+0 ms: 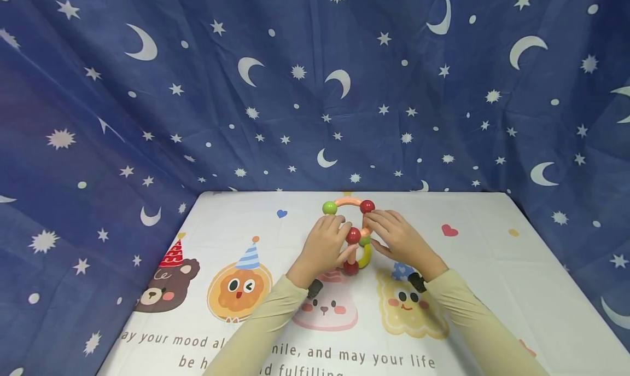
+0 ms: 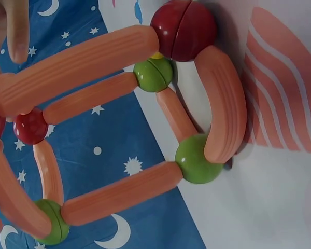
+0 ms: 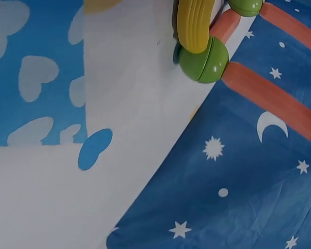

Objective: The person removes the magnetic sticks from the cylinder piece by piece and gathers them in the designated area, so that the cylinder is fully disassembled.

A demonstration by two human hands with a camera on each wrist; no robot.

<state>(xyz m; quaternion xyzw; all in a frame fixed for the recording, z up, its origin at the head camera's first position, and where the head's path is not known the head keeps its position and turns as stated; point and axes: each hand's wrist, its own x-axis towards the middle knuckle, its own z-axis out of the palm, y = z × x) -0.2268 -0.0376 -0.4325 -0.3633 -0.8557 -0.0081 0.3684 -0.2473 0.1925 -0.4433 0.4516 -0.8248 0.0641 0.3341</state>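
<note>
A prism-shaped frame point(image 2: 119, 176) of orange rods and glossy red and green balls stands on the table, between my hands. My left hand point(image 1: 324, 246) is at its left side, fingers bent over the upper left rod point(image 2: 18, 194) and thumb near the front upright rod point(image 1: 351, 254). From the other side my right hand point(image 1: 401, 242) holds the upper right rod point(image 1: 367, 223), close under a red ball point(image 1: 367, 206); its thumb stands lower. A curved yellow rod point(image 3: 194, 23) joins a low green ball point(image 3: 205, 59). Part of the left side is hidden behind my left hand.
The white tabletop cover point(image 1: 492, 244) carries printed cartoon figures and lettering. Behind it and to the left hangs a blue curtain point(image 1: 295, 119) with moons and stars. The table's back edge runs close behind the frame.
</note>
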